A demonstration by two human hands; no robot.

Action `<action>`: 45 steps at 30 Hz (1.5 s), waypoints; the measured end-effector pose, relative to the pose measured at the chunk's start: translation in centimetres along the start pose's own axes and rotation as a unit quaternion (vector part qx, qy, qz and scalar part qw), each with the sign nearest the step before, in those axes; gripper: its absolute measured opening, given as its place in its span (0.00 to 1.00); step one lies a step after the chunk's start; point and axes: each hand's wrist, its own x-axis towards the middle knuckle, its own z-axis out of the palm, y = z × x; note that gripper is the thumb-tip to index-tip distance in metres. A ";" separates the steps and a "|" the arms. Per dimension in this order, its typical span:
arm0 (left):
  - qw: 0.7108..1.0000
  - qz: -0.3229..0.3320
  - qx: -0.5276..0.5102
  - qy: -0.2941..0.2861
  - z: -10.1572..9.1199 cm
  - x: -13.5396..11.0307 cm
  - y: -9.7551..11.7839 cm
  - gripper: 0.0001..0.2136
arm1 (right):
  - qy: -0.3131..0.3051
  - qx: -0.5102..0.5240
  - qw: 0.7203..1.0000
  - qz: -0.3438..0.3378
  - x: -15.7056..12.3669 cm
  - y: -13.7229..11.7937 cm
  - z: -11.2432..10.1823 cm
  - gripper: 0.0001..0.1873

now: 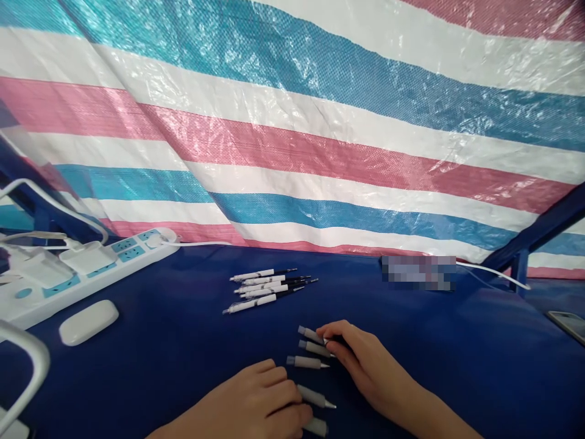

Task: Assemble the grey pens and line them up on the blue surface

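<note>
Several grey pen grip barrels with pointed metal tips lie in a loose column on the blue table. My right hand (365, 360) is closed, thumb and fingers pinching the tip end of the farthest pen barrel (311, 333). Just nearer lie a second barrel (315, 348) and a third barrel (308, 363). My left hand (260, 399) has its fingers curled down at the nearest pen barrel (317, 427), whose back end they hide. Another barrel (313, 396) points out beside those fingers. Farther back sits a group of white pen bodies (262, 288) with dark refills sticking out to the right.
A white power strip (146, 244) with plugs and cables runs along the left. Near it rests a white rounded case (89, 322). A blurred-out item (418, 272) lies at the back right, and a phone (567, 323) at the right edge. Striped sheeting (292, 134) hangs behind.
</note>
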 end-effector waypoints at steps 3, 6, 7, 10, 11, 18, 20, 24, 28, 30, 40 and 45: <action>1.000 -0.019 -0.005 0.001 0.4 -0.1 -0.1 0.07 | -0.008 0.011 1.000 0.004 0.0 -0.2 0.0 0.10; 0.999 -0.034 -0.008 0.018 0.6 -0.1 0.0 0.07 | -0.009 0.008 1.000 0.008 0.0 -0.2 0.1 0.10; 0.999 -0.035 -0.009 0.021 0.7 -0.1 0.0 0.08 | -0.008 0.008 1.000 0.008 0.0 -0.2 0.1 0.10; 0.999 -0.029 -0.008 0.016 0.9 -0.1 0.0 0.09 | -0.002 0.010 1.000 0.007 -0.1 -0.2 0.1 0.10; 1.000 -0.023 -0.008 0.014 0.9 -0.1 0.0 0.09 | 0.004 0.008 1.000 0.005 0.0 -0.1 0.1 0.10; 0.999 -0.027 -0.019 0.014 0.6 0.1 -0.1 0.10 | 0.008 -0.025 1.000 -0.012 0.0 -0.3 0.0 0.09; 0.999 -0.029 -0.021 0.026 0.5 0.1 -0.1 0.10 | 0.008 -0.030 0.999 -0.014 0.0 -0.2 0.1 0.09; 0.998 -0.034 -0.020 0.047 0.4 0.2 -0.1 0.10 | 0.009 -0.030 0.999 -0.017 0.1 -0.1 0.1 0.09; 0.998 -0.043 -0.035 0.027 0.4 0.1 -0.2 0.09 | 0.005 -0.034 0.999 -0.016 0.1 -0.2 0.2 0.09; 0.998 -0.050 -0.043 0.003 0.5 0.1 -0.3 0.10 | 0.003 -0.035 0.999 -0.014 0.1 -0.2 0.1 0.09; 0.997 -0.049 -0.060 -0.021 0.8 0.1 -0.5 0.09 | 0.008 -0.038 0.999 -0.033 0.0 0.2 0.3 0.09; 0.997 -0.049 -0.058 -0.004 0.6 0.3 -0.5 0.07 | 0.006 -0.029 0.999 -0.031 0.0 0.1 0.2 0.09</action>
